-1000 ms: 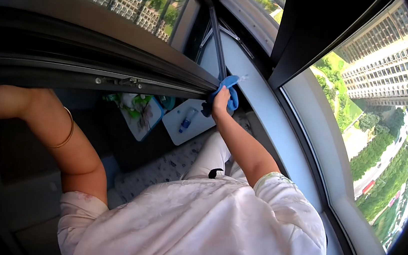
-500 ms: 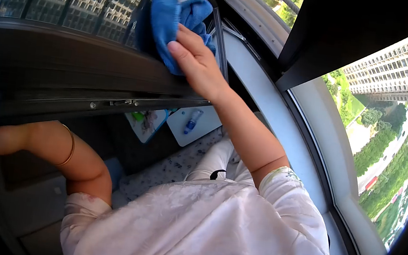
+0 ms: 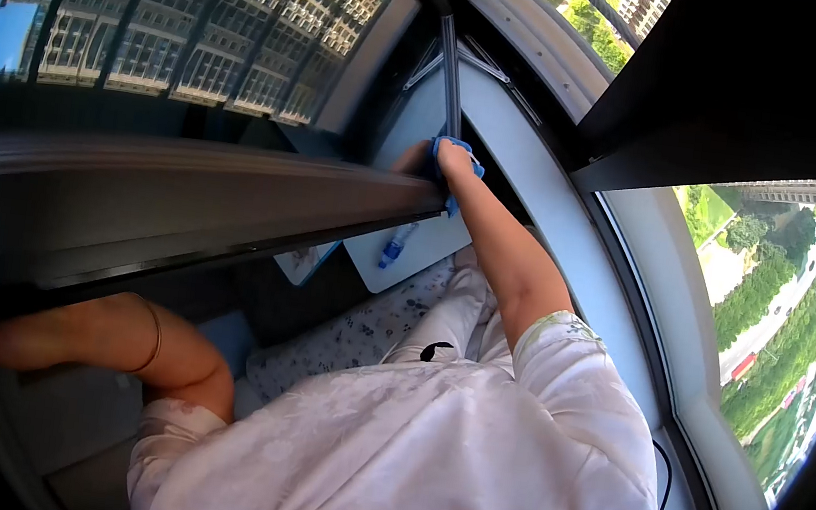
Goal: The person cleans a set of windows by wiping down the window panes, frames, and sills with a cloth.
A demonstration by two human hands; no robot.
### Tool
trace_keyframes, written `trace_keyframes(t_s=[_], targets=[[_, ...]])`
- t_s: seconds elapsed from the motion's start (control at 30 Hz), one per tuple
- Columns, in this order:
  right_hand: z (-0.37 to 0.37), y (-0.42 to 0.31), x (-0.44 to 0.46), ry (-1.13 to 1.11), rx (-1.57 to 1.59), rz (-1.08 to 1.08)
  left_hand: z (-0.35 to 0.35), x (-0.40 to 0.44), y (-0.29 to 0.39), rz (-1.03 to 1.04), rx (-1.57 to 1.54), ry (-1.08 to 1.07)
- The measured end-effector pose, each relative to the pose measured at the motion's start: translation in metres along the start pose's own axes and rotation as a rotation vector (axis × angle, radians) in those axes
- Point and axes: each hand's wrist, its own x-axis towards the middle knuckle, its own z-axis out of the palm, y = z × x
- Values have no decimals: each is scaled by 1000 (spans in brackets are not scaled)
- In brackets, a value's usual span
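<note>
A dark-framed window sash (image 3: 214, 195) swings inward across the left of the view, its glass pane (image 3: 222, 27) reflecting tall buildings. At the sash's free edge, my right hand (image 3: 456, 163) is closed round a blue cloth (image 3: 451, 204), pressing it against the frame's corner. Part of the cloth hangs below my fingers. My left hand (image 3: 21, 337) reaches to the far left, under the dark lower rail of the sash. Its fingers lie in shadow at the edge of the view, so their grip is hidden.
A pale windowsill (image 3: 515, 156) runs along the right, beside the open window gap. Below the sash, a plastic bottle (image 3: 396, 246) lies on a white surface (image 3: 423, 257). Speckled patterned fabric (image 3: 327, 347) is near my legs. Outside, far below, are trees and a road.
My right hand and the cloth have moved right and down, from the glass to the sash's edge. The sash appears shifted in view, and my left hand sits lower.
</note>
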Motion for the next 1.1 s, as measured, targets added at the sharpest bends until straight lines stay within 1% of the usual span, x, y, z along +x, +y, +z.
trace_keyframes(t_s=[0.07, 0.1, 0.13, 0.17, 0.2, 0.23, 0.27, 0.3, 0.33, 0.4, 0.47, 0.53, 0.57, 0.6, 0.63, 0.7, 0.77, 0.8, 0.87, 0.93, 0.97, 1.0, 1.07, 1.1], targets=[[-11, -44, -64, -5, 2, -113, -5, -1, -3, -11, 1, -1], [-7, -48, -76, 39, -42, -317, -8, -1, -5, -15, -1, 4], [-17, -77, -123, 29, 32, -433, -12, 0, -6, -19, -1, 8], [-15, -96, -156, 97, 121, -636, -14, 0, -8, -25, -6, 12], [-25, -123, -192, -15, 160, -772, -16, 0, -10, -29, -5, 11], [-29, -146, -228, 36, 217, -985, -18, 0, -11, -32, -3, 10], [-35, -168, -250, -5, 238, -1136, -19, -1, -12, -36, 1, 8], [-34, -184, -259, 61, 211, -1299, -19, -1, -12, -38, -3, 3], [-35, -197, -265, 23, 206, -1325, -20, -1, -12, -41, 1, -1], [-29, -209, -247, 205, 168, -1430, -21, 0, -12, -37, 2, -7], [-19, -199, -193, 272, 256, -1385, -23, 0, -12, -32, 5, -12], [-8, -166, -108, 141, 242, -1018, -25, 1, -14, -27, -2, -14], [4, -139, -63, 167, 306, -880, -26, 0, -15, -23, -5, -15], [6, -108, -32, 154, 215, -661, -26, -1, -16, -20, -9, -17], [32, -63, 17, 278, 190, -487, -27, -1, -17, -16, -7, -18], [43, -2, 28, 73, 189, -137, -31, 5, -17, -21, -17, -15], [37, 19, -3, -52, 73, -66, -39, 9, -17, -24, -14, -12], [38, 17, -19, -48, 47, -90, -42, 10, -18, -24, -13, -10], [39, -12, -63, -36, -3, -140, -48, 12, -21, -22, -16, -10], [51, -55, -112, 84, 46, -328, -53, 12, -24, -21, -28, -9], [44, -89, -150, 103, 73, -507, -56, 12, -27, -22, -31, -9], [35, -120, -184, 55, 134, -633, -59, 13, -28, -21, -32, -10], [34, -163, -231, 97, 273, -1011, -66, 14, -30, -16, -38, -8], [34, -180, -245, 129, 253, -1122, -70, 14, -32, -12, -41, -7]])
